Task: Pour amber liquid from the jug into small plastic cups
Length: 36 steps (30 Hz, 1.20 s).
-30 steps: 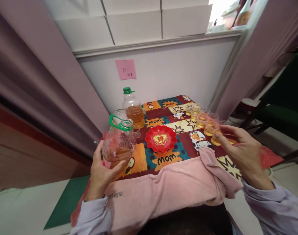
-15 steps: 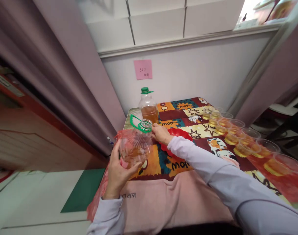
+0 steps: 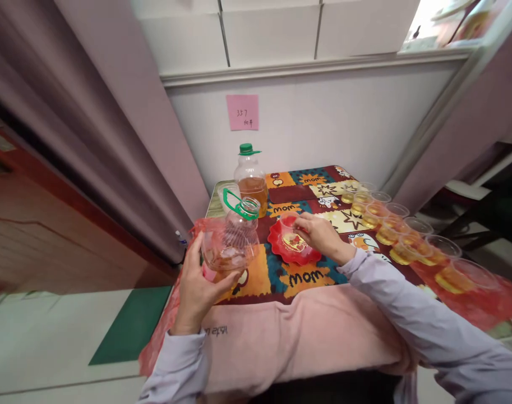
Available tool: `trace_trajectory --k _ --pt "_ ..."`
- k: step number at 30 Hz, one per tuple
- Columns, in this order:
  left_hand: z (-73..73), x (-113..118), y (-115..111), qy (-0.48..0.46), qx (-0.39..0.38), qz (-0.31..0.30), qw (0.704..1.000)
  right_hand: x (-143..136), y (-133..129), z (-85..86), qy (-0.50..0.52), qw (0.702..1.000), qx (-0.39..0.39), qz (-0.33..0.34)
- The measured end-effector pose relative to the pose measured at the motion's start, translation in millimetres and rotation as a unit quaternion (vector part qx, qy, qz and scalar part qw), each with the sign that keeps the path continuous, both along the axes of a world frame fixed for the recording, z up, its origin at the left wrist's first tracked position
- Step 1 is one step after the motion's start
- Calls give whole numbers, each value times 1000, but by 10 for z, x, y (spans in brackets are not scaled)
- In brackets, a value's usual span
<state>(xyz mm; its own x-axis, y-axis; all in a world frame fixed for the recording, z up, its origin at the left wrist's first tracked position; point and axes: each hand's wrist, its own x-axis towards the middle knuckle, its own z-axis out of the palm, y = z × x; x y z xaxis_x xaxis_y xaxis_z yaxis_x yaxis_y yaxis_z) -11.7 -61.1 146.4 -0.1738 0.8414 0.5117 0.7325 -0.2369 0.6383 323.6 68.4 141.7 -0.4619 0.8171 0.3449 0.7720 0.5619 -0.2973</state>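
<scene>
My left hand is wrapped round the lower part of a clear, uncapped jug with a green handle ring and some amber liquid low inside. My right hand pinches the rim of a clear plastic cup over a red scalloped plate. Behind the jug stands a second jug with a green cap, about half full of amber liquid. Clear cups stand at its left.
Several clear cups of yellow liquid line the table's right side. A pink towel covers the near edge. A pink note is on the wall; a curtain hangs at the left.
My right hand has moved right, from beside the jug's neck to above the red plate, with a clear cup now visible in its fingers. My left hand still holds the jug.
</scene>
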Motion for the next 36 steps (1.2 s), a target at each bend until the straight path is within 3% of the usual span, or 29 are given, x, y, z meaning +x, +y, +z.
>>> trace_trajectory --k 5,11,17,21,25,29,31,33,36 --pt "5 44 28 37 4 13 999 138 -122 -243 -38 998 -35 -46" --pt "7 63 36 49 4 12 999 134 -138 -286 -35 998 -37 -44" --pt "46 90 24 48 -1 25 999 158 -202 -333 59 994 8 -92" --pt "64 108 36 61 -5 23 998 12 -115 -465 137 977 -46 -156" --pt "71 128 50 83 -1 12 996 -104 -2 -596 150 970 -96 -166" --pt "72 140 52 89 3 13 996 -117 -27 -563 198 965 -60 -164" --pt "72 149 55 93 5 16 996 -157 -123 -468 269 951 -12 -154" --pt "69 158 64 99 6 20 995 -266 -262 -354 358 927 -11 -111" --pt "59 160 81 108 5 24 994 -540 -472 -235 485 858 -166 30"
